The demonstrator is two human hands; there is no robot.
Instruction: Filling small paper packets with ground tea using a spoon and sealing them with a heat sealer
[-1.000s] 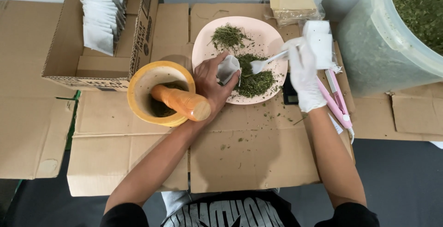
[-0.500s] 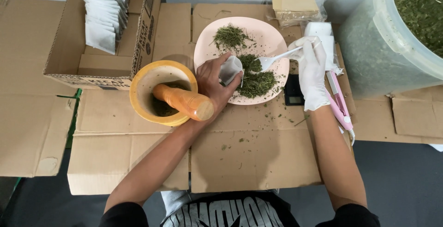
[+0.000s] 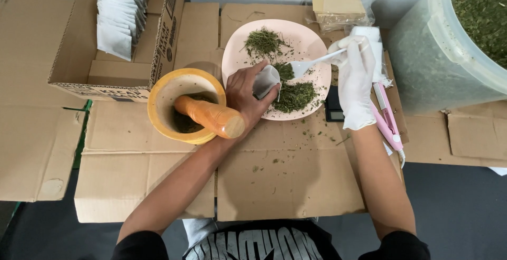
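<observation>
We note the bare left hand (image 3: 244,93) pinching a small white paper sachet (image 3: 265,81) open over the pink plate (image 3: 311,38), while the gloved right hand (image 3: 355,83) grips a white plastic spoon (image 3: 316,63) of dried herb, best tipped slowly into its mouth.

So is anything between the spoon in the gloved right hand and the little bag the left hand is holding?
Nothing visible. The white spoon in the right hand has its bowl right beside the small white bag held by the left hand, above the pink plate.
</observation>
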